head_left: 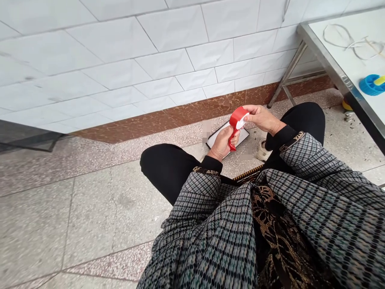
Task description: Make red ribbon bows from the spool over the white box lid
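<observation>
A roll of red tape (237, 115) with a white inner core is held up in front of my knees. My right hand (261, 118) grips the roll from its right side, thumb at the core. Just below and to the left, my left hand (223, 140) is closed on the loose red strip that comes off the roll, and the strip's end sticks out past the fingers. Under both hands, a flat white panel with a dark border (244, 139) lies on the floor, partly covered by my left hand.
A metal-edged table (333, 66) stands at right, bearing white cord (351, 42) and a round blue object (371, 85) with a yellow part. A white tiled wall (168, 66) with brown skirting runs ahead. Dark mesh-like material (27, 138) is at left. My shoe (263, 151) rests beside the panel.
</observation>
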Action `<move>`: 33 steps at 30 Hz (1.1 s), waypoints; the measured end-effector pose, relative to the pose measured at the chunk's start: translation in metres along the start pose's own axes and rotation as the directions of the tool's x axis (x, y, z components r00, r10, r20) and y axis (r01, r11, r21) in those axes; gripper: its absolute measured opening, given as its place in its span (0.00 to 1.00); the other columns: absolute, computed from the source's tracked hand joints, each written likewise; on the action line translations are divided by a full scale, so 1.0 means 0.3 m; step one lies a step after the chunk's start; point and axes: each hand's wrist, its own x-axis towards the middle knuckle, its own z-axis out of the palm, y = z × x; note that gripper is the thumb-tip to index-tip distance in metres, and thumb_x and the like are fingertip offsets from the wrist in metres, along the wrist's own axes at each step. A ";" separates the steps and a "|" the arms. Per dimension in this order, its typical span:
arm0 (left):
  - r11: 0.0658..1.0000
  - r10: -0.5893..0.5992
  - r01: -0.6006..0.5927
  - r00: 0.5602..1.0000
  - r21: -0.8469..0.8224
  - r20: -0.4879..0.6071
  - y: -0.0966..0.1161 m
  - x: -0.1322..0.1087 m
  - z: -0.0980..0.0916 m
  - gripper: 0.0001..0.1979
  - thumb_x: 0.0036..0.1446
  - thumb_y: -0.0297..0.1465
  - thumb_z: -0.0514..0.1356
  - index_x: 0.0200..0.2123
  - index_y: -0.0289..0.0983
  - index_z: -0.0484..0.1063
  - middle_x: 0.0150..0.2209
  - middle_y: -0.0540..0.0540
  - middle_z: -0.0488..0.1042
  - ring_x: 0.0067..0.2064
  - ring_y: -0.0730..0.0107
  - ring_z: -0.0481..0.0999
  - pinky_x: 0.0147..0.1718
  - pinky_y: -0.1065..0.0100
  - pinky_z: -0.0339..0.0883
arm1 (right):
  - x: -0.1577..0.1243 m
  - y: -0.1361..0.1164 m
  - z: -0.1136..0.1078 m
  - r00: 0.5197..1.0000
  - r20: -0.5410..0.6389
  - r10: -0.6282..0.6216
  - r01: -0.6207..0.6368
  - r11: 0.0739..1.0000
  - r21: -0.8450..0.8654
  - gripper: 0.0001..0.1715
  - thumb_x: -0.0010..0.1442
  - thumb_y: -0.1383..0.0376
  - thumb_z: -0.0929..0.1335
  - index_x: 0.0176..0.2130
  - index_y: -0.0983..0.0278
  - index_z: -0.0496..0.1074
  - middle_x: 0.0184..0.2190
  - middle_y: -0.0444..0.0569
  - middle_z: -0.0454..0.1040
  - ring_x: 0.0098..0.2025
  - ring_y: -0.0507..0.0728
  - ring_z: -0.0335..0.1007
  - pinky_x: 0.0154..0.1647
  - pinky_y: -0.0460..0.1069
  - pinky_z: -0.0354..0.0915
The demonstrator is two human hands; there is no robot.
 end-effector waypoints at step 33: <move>0.943 -0.295 0.312 0.944 0.111 -0.147 -0.055 0.040 -0.029 0.25 0.62 0.55 0.73 0.36 0.37 0.80 0.23 0.48 0.75 0.17 0.81 0.54 0.16 0.71 0.34 | 0.000 0.056 -0.073 0.981 0.193 -0.003 0.154 0.614 -0.774 0.20 0.48 0.66 0.88 0.26 0.58 0.78 0.24 0.45 0.69 0.44 0.64 0.70 0.57 0.62 0.65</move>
